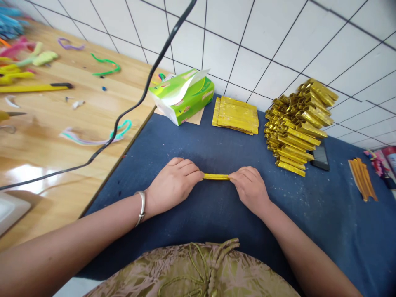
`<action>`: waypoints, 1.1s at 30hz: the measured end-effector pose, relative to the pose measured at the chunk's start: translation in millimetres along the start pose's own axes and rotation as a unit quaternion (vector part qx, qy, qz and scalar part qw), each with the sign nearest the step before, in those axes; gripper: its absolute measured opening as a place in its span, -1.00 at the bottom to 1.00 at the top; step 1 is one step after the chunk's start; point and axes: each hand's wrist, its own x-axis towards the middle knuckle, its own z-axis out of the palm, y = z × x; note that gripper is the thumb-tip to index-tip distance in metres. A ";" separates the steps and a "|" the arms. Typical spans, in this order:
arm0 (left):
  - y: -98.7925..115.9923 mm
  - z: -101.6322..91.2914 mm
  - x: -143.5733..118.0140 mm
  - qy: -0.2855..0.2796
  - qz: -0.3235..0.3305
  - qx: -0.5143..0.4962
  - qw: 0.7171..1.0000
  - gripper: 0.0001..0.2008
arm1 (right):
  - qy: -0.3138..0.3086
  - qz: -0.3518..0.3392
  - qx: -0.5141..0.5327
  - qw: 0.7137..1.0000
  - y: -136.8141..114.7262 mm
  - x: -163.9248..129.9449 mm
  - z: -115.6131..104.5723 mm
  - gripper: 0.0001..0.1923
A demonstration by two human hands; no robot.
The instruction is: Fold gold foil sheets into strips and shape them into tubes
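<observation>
1. On the blue cloth-covered desk [192, 144], a narrow folded strip of gold foil paper [216, 176] lies flat between both hands.
2. Left hand [172, 184] and right hand [250, 188] each pinch one end, grip closed on it.
3. It looks light, thin and easily creased; the ends seem the safest hold.

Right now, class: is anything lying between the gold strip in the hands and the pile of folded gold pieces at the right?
Nothing visible. Both hands, left and right, pinch the gold strip by its ends. Only bare blue cloth lies between it and the pile; the phone sits beside the pile's far edge.
</observation>
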 end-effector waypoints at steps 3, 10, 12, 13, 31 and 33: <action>0.2 -0.9 2.6 0.001 -0.015 -0.008 1.000 -0.82 | 0.005 0.016 0.002 1.000 -1.5 0.8 -0.8 -0.87; 0.6 -0.9 5.3 -0.023 -0.043 -0.022 0.999 -0.79 | 0.013 0.046 0.047 0.998 -1.4 1.9 1.1 -0.88; -0.6 0.3 6.0 -0.029 -0.056 -0.025 0.998 -0.78 | 0.007 0.063 0.056 0.996 -2.0 3.2 1.5 -0.87; -1.2 0.8 6.4 -0.033 -0.063 -0.028 0.997 -0.78 | 0.002 0.072 0.058 0.996 -2.5 4.1 1.5 -0.87; 0.9 -2.1 5.7 -0.074 -0.027 -0.079 0.994 -0.85 | -0.077 0.037 0.084 0.993 8.4 5.6 -8.9 -0.91; 3.5 -1.6 3.4 -0.073 -0.004 -0.064 0.995 -0.83 | -0.091 0.024 0.070 0.993 6.5 4.4 -11.0 -0.90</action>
